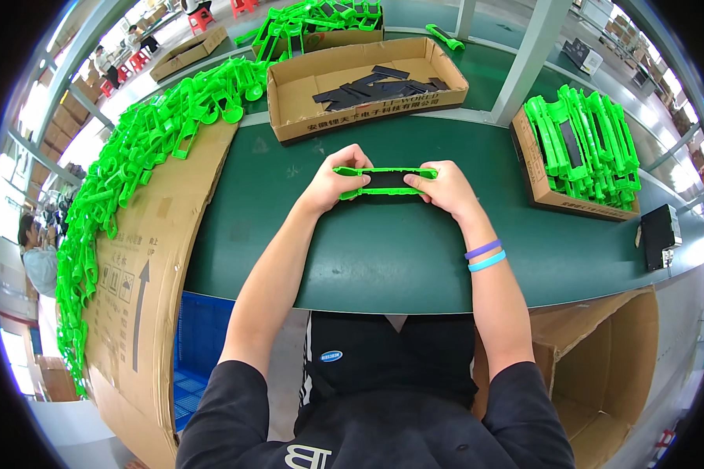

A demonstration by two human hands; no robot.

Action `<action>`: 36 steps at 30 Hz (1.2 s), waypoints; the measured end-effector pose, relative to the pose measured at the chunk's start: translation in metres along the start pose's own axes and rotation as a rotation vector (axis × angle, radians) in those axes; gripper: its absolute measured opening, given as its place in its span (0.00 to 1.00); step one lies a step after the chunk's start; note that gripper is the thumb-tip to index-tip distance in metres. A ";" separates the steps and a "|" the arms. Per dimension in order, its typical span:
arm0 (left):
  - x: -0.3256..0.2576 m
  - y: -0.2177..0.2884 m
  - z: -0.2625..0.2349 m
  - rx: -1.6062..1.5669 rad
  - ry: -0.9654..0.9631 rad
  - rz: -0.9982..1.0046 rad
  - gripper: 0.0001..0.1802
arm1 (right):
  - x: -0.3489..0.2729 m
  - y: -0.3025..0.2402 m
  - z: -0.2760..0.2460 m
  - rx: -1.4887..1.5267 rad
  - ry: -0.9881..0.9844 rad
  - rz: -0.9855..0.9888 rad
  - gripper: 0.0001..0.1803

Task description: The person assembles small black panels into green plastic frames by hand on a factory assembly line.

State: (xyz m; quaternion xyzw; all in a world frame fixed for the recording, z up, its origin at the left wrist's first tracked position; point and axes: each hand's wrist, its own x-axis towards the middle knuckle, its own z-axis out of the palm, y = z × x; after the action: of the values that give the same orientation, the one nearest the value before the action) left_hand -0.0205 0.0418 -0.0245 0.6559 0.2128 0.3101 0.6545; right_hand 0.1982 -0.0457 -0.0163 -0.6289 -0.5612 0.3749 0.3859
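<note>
Dark green worktable (383, 273), spanning the middle of the view and bending toward the rim. To its left, a big flat cardboard sheet (156, 234), printed with an arrow, overlapping the table's edge. Along the sheet's far left side, a long heap of bright green plastic frames (133, 156), tangled and piled in a curve. Below the table's edge at lower right, a large cardboard carton (602, 359), mouth facing outward. Beyond the hands, a shallow cardboard box (297, 129) with loose flat black strips (375, 86) scattered inside. Near the table's right side, another cardboard box (586, 205), packed with upright green frames, at least one showing a black inset. Under the table at left, beside the sheet, part of a blue plastic crate (195, 344). Near the right rim, a black boxy object (661, 237), too distorted to name more closely.

Above the middle of the table, between the shallow box and the near edge, left hand (336, 181) and right hand (444, 187), each pinching one end of a single green plastic holder (385, 191), thumbs on top, other fingers behind or beneath, partly hidden. Holder held crosswise, channel facing up; inside, between its two long rails, a black inset strip (387, 180). On the right wrist, a purple wristband (482, 249) just beside a light blue wristband (487, 261).
</note>
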 end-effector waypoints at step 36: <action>-0.001 -0.005 0.000 -0.066 -0.058 0.017 0.09 | -0.014 -0.009 -0.009 -0.011 -0.212 0.015 0.13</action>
State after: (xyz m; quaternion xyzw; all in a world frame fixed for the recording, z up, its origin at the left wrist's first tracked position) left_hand -0.0202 0.0415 -0.0291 0.6444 0.1778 0.3031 0.6792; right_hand 0.2016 -0.0595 -0.0037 -0.5919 -0.5962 0.4393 0.3183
